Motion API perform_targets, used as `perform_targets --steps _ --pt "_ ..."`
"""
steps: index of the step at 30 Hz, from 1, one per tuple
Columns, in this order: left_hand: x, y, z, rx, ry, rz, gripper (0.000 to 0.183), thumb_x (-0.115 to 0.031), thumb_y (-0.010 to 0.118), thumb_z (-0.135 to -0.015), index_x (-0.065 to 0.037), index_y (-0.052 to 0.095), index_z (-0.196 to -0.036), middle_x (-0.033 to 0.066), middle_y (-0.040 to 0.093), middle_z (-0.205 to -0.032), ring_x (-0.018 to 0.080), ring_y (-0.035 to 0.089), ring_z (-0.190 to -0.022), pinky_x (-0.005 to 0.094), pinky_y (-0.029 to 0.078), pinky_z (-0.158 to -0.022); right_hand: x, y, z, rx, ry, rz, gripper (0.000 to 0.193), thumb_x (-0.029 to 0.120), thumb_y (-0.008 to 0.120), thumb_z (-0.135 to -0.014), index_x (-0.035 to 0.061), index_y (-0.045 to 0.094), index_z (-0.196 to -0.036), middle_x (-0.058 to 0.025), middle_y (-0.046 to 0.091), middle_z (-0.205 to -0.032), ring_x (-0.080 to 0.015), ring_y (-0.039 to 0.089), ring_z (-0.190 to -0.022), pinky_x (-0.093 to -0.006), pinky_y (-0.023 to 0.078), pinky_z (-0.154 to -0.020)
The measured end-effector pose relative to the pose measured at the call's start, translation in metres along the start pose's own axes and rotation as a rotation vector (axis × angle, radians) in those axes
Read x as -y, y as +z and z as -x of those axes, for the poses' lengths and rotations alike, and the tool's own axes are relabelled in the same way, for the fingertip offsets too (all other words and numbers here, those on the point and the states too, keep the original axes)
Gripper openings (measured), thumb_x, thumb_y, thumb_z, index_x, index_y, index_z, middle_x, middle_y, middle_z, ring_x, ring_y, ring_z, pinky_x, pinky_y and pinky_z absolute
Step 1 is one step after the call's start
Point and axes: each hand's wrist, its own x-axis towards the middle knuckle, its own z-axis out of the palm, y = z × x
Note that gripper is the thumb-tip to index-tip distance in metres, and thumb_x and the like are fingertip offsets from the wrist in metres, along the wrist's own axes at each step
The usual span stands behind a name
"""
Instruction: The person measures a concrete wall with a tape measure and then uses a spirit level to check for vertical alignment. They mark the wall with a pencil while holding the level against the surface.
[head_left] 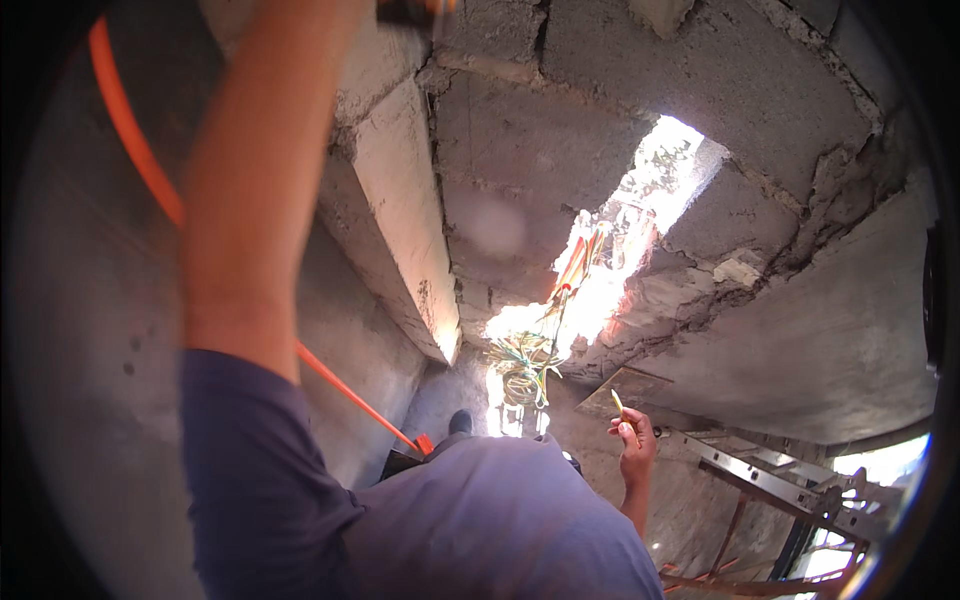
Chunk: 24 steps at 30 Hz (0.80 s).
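The blue sleeve (pixel 250 470) of the person's own left arm fills the lower left, nearest the lens, and joins the blue shirt (pixel 500 530) that spreads across the bottom middle. Out of that sleeve the bare left forearm (pixel 255 170) rises steeply toward the top edge, where the left hand (pixel 415 8) is almost wholly cut off by the frame; something dark sits at it, but whether the fingers are closed on it or loose cannot be told. Behind the forearm an orange conduit (pixel 130 130) runs down the grey plastered wall (pixel 70 330) from the upper left, passes behind the sleeve and comes out again as a thin orange line slanting down to a point just left of the shirt's top. Right of the arm, a concrete beam (pixel 400 210) stands out from the rough block wall (pixel 560 130). Further right a ragged opening (pixel 640 200) in the blocks glares with daylight; a bundle of coloured wires (pixel 575 265) hangs in it, and below lies a loose tangle of yellow, green and white wire (pixel 520 365), well apart from either hand. Right of the shirt the right hand (pixel 632 432) is raised, its fingers closed around a short yellow wire end (pixel 617 402) that sticks up from the fist. At the lower right, a metal ladder (pixel 790 490) leans across the corner, near that hand's forearm but not touching it.
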Motion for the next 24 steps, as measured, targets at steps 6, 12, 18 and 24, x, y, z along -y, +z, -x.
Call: perform_targets --steps 6,12,18,24 --pt "-0.009 0.057 0.291 0.067 -0.523 0.699 0.106 0.000 0.082 -0.085 -0.009 0.016 -0.168 0.0256 0.046 -0.154 0.0349 0.057 -0.137 0.0471 0.053 -0.112 -0.032 -0.074 -0.005 0.038 -0.021 0.078 0.028 0.004 0.058 -0.100 -0.0016 0.064 -0.127 -0.0111 0.070 -0.105 -0.0171 0.069 -0.092 -0.0327 0.059 -0.083" --pt "-0.001 0.095 0.477 0.193 -0.910 0.574 0.089 0.005 0.076 -0.088 -0.004 0.028 -0.161 0.0167 0.049 -0.152 0.0281 0.053 -0.141 0.0419 0.044 -0.117 -0.054 -0.123 -0.012 0.168 0.011 0.237 0.027 0.005 0.057 -0.100 -0.0011 0.066 -0.125 -0.0095 0.071 -0.100 -0.0160 0.069 -0.087 -0.0314 0.058 -0.082" --pt "0.057 0.136 0.488 0.071 -0.753 0.379 0.082 -0.005 0.074 -0.091 0.001 0.029 -0.160 0.0217 0.046 -0.153 0.0339 0.049 -0.142 0.0441 0.042 -0.117 -0.024 -0.113 -0.026 0.178 -0.010 0.297 0.027 0.004 0.055 -0.095 -0.0014 0.069 -0.117 -0.0077 0.070 -0.099 -0.0149 0.067 -0.095 -0.0322 0.054 -0.089" --pt "0.084 0.176 0.480 -0.030 -0.772 0.363 0.082 -0.017 0.072 -0.098 0.006 0.025 -0.162 0.0280 0.039 -0.160 0.0409 0.041 -0.149 0.0454 0.033 -0.123 0.033 -0.052 -0.048 0.197 -0.348 0.295 0.018 0.014 0.058 -0.092 0.0016 0.070 -0.096 -0.0055 0.065 -0.085 -0.0120 0.058 -0.086 -0.0268 0.046 -0.083"
